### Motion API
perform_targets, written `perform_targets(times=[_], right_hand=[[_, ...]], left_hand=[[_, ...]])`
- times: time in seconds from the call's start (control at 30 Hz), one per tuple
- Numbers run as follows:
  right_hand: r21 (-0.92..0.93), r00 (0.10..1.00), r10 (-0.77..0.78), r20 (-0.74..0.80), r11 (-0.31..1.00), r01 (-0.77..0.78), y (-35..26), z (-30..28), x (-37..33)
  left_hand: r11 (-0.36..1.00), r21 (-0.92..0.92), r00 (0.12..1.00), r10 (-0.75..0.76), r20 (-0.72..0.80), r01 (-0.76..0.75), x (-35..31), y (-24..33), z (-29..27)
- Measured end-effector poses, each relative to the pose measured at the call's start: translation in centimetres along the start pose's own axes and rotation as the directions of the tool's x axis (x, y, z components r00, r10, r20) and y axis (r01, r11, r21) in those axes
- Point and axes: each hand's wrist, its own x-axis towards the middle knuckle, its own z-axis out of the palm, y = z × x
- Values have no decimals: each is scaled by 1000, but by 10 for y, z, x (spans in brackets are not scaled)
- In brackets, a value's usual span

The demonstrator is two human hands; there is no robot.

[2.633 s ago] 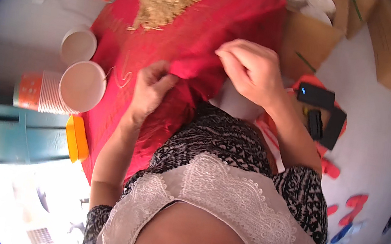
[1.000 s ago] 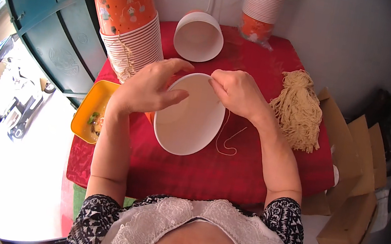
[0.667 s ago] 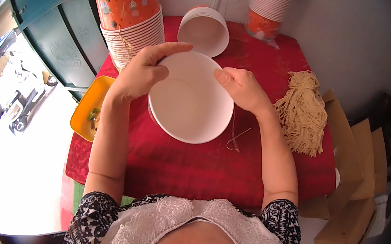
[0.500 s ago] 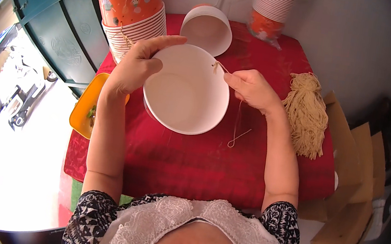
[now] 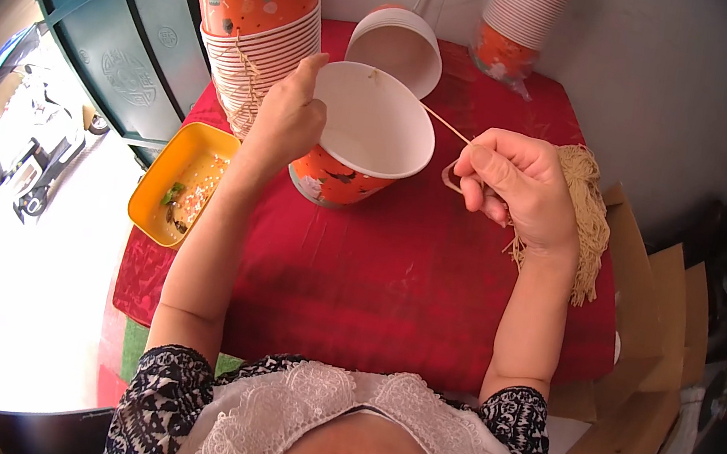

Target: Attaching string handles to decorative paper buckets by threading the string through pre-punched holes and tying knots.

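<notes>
On my feed the tub (image 5: 374, 122) is centre, toward the back half of the tbl, white inside, orange patterned outside, mouth up and leaning a bit my way. Base seems to be on the red cloth (image 5: 357, 273), can't tell for sure. Short end of string (image 5: 445, 124) shows at the tub's far inner rim; the long part leaves the rim's R side and runs taut to the R hand (image 5: 522, 189). R thumb + forefinger pinched on it, other fingers half curled, a slack loop hanging just L of them.

L hand (image 5: 288, 119) is against the tub's L side, index stretched up along the rim, rest curled in; can't tell how firm its grip is, fingers partly hidden.

Just behind the tub another tub (image 5: 397, 53) lies on its side, mouth fwd. Back L: tall stack (image 5: 266, 28) of same kind, w/ tan strands (image 5: 243, 80) hanging down its side. Back R: bagged stack (image 5: 528, 13), white rims over orange.

Bundle (image 5: 588, 226) of tan cord sits R on the cloth, partly behind the R hand. L edge: yellow tray (image 5: 162, 171) w/ pale specks, a green bit, some dark bits.

Off the tbl: open cartons (image 5: 643, 350) on the R, grey wall (image 5: 652, 91) behind, green door (image 5: 141, 56) on the L, v. bright opening beyond it.
</notes>
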Motion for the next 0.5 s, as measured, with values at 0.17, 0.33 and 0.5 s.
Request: perform_targets(times=[0.17, 0.33, 0.5], right_hand=[[130, 998, 4, 68, 991, -13, -8, 14, -5], [255, 993, -13, 117, 967, -18, -5, 20, -5], [377, 989, -142, 40, 919, 117, -4, 32, -1]], left_hand=[[952, 306, 999, 3, 44, -16, -8, 9, -13], [861, 506, 989, -115, 94, 52, -14, 31, -35], [937, 349, 1000, 11, -1, -10, -24, 45, -53]])
